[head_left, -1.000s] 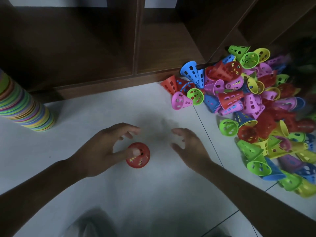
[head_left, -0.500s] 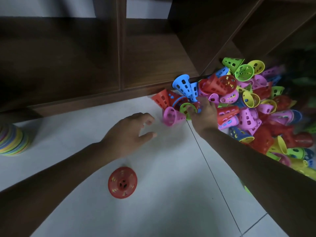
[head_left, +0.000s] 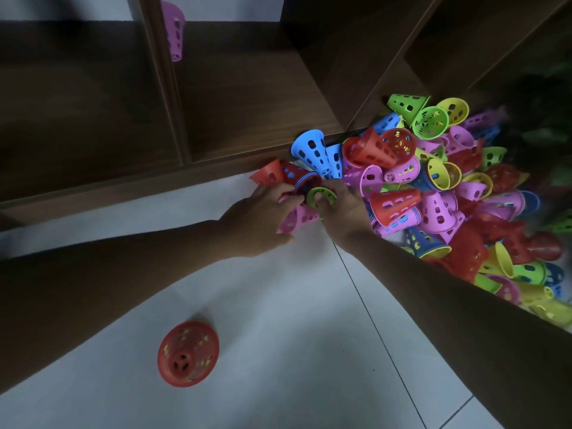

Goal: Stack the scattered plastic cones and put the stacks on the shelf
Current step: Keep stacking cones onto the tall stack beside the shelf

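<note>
Down on the white floor [head_left: 278, 351], lower left: lone red cone [head_left: 188, 353], upright, well apart from both hands. Centre, at the heap's near edge: left hand [head_left: 258, 219], fingers curled round a pink cone [head_left: 295, 218] lying on its side. Just beside it: right hand [head_left: 342, 209], fingers pinching a green cone [head_left: 322, 194] by its rim. Right, against the dark wooden shelf [head_left: 247, 97]: scattered pile of coloured cones [head_left: 433, 193]

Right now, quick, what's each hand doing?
Left hand: fingers on a pink cone; a real grip cannot be told.
Right hand: holding a green cone by its rim.
</note>
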`<state>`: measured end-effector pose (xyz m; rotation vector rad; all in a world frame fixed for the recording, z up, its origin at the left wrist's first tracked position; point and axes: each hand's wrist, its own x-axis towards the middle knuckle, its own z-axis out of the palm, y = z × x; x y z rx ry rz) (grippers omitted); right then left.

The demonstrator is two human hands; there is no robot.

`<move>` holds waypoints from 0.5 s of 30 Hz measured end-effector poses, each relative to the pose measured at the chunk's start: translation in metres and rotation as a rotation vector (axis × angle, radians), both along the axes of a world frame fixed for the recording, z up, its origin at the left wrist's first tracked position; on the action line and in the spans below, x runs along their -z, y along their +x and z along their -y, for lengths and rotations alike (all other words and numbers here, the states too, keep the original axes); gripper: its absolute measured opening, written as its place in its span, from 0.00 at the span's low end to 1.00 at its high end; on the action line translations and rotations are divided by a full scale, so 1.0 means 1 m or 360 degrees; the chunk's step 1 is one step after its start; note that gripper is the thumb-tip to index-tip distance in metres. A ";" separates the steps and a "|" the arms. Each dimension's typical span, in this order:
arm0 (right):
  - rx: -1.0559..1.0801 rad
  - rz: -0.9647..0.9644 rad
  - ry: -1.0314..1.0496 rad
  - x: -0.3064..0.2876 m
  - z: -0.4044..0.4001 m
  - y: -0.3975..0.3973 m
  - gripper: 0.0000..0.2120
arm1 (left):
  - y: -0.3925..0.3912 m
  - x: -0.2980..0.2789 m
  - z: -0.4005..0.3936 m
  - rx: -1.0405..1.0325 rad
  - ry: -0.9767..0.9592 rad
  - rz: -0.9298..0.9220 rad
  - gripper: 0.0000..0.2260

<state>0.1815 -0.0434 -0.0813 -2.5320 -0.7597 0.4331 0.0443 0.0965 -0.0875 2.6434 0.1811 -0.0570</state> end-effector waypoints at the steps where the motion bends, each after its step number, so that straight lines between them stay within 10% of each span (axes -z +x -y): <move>1: -0.0016 -0.0053 -0.0021 0.001 0.003 -0.001 0.18 | 0.002 0.000 0.003 0.0029 0.0026 -0.0015 0.32; 15: 0.0307 -0.0517 0.0186 0.013 0.013 -0.024 0.06 | -0.020 -0.001 0.014 0.0002 0.0339 -0.0121 0.29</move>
